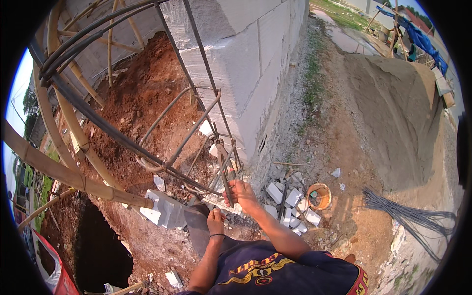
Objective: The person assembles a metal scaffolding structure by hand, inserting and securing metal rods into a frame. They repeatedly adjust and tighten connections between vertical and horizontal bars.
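Note:
My right hand (242, 194) is closed around the handles of steel pincers (225, 173). Their jaws point up and away at the foot of a rebar cage (181, 132), beside the corner of a pale block wall (236, 73). Lower and nearer my body, my left hand (215, 222) has its fingers curled in; what lies in them, if anything, is hidden. The cage's long bars rise and bend toward the upper left, joined by square stirrups. Its lower end stands close to my right hand.
Bamboo poles (81, 182) cross the left side. A dark pit (101, 246) opens at the lower left. Broken white blocks (293, 199) and an orange bucket (320, 196) are right of my hands. Farther right are a wire bundle (410, 214) and a sand heap (398, 113).

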`<state>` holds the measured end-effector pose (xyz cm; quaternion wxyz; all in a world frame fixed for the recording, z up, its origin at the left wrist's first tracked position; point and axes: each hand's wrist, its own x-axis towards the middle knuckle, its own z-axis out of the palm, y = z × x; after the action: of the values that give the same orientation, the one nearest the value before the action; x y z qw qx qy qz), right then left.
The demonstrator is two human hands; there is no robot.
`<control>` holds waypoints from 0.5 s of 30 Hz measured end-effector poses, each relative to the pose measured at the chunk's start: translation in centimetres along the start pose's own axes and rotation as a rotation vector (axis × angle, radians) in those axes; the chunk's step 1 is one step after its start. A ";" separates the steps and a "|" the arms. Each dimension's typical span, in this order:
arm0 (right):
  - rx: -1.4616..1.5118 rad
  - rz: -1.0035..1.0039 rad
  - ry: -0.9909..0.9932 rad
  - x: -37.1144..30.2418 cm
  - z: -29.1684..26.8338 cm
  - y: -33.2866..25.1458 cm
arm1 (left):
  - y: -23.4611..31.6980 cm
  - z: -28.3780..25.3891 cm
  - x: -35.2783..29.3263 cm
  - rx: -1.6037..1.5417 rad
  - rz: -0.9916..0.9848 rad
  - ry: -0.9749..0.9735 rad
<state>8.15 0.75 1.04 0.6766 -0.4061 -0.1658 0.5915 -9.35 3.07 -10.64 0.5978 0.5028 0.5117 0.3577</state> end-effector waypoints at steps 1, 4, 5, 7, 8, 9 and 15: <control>0.221 0.118 -0.080 0.2 -0.6 0.1 | 0.1 0.3 -0.6 0.035 -0.014 -0.041; 0.999 0.350 -0.654 0.9 -2.3 0.3 | 1.3 1.5 -2.0 -0.141 -0.140 -0.197; 0.859 0.348 -0.487 0.9 -2.5 0.6 | 2.0 2.1 -2.0 -0.215 -0.164 -0.247; 0.661 0.300 -0.294 0.7 -2.5 0.9 | 3.8 3.3 -1.7 -0.363 -0.080 -0.427; 0.484 0.204 -0.186 0.5 -2.3 1.0 | 4.5 4.4 -1.5 -0.455 -0.050 -0.440; 0.307 0.091 -0.112 0.3 -2.2 0.9 | 5.3 5.4 -1.3 -0.558 -0.009 -0.460; -0.237 -0.177 0.049 -1.5 -2.1 -1.9 | 9.8 9.6 2.4 -0.685 0.160 -0.441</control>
<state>10.50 -1.33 1.58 0.6772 -0.4812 -0.2533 0.4956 1.34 5.44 -2.07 0.7961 0.3779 0.1820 0.4362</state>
